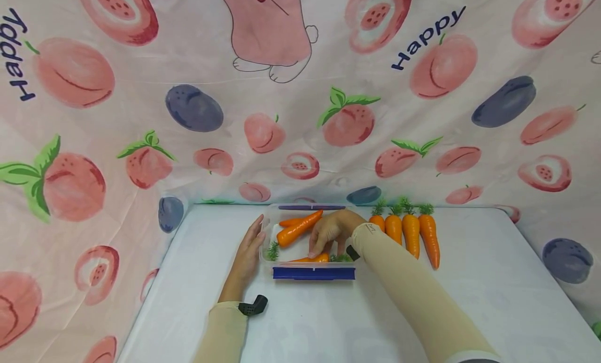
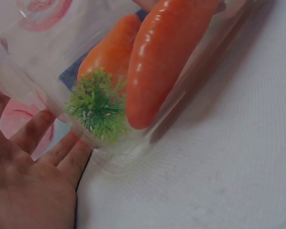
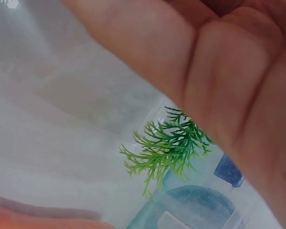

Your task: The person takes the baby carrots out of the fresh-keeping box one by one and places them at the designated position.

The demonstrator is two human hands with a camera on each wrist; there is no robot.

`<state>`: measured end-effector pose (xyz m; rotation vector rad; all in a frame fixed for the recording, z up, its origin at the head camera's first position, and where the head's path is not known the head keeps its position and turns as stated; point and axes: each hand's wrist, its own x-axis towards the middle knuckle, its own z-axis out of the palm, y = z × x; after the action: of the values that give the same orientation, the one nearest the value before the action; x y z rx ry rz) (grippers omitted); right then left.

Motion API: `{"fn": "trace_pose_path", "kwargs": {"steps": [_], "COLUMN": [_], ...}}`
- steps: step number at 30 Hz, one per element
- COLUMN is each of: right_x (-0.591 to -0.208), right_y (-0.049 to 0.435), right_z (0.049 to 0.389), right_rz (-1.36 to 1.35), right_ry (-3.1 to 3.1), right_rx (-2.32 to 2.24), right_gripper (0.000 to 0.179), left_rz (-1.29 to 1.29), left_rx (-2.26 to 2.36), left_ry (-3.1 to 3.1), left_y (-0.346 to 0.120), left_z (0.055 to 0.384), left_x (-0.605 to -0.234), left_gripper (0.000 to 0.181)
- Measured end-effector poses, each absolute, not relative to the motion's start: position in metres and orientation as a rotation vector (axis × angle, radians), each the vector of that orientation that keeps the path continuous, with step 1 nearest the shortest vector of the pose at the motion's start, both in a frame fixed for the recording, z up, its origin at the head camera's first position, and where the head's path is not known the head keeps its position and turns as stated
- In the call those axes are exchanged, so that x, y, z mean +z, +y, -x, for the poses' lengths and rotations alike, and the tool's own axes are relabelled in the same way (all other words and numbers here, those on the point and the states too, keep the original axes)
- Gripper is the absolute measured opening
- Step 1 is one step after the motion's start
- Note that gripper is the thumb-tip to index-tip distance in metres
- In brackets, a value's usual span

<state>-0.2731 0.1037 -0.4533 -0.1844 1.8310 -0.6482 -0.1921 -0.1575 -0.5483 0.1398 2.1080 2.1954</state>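
Observation:
A clear plastic box (image 1: 268, 264) with blue clips stands on the white table, with several orange toy carrots (image 1: 295, 232) inside. My left hand (image 1: 246, 251) rests against the box's left wall, its fingers straight. Over the box, my right hand (image 1: 331, 232) reaches down inside and grips the front carrot (image 1: 310, 258) with curled fingers. That carrot's tip (image 2: 140, 117) points toward the left wall in the left wrist view. Its green top (image 3: 169, 148) shows below the right hand in the right wrist view; the contact with the fingers is mostly hidden.
To the right of the box, several more carrots (image 1: 411, 230) lie side by side, green tops toward the back. A blue clip flap (image 1: 313, 273) hangs out at the box's front. A fruit-print cloth (image 1: 300, 102) hangs behind the table (image 1: 300, 321).

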Motion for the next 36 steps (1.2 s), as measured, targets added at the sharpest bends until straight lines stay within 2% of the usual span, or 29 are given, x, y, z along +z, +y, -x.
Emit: {"fn": "trace_pose_path", "kwargs": {"steps": [8,17,36], "right_x": [-0.452,-0.455,-0.443], "right_y": [0.105,0.108,0.122], "right_z": [0.274,0.276,0.275], "right_rz": [0.226,0.282,0.288], "right_ry": [1.828,1.798,1.735], "right_rx": [-0.582,-0.550,-0.705], "right_gripper": [0.035,0.032,0.035], "left_rz": [-0.171,-0.143,-0.135], "left_rx": [2.222,2.195,2.152], "left_ry": [2.087,2.117,2.162], "left_y": [-0.157,-0.156,-0.158], "left_z": [0.192,0.192,0.191], "left_x": [-0.550,-0.549,-0.549], "left_gripper": [0.053,0.052,0.049]}}
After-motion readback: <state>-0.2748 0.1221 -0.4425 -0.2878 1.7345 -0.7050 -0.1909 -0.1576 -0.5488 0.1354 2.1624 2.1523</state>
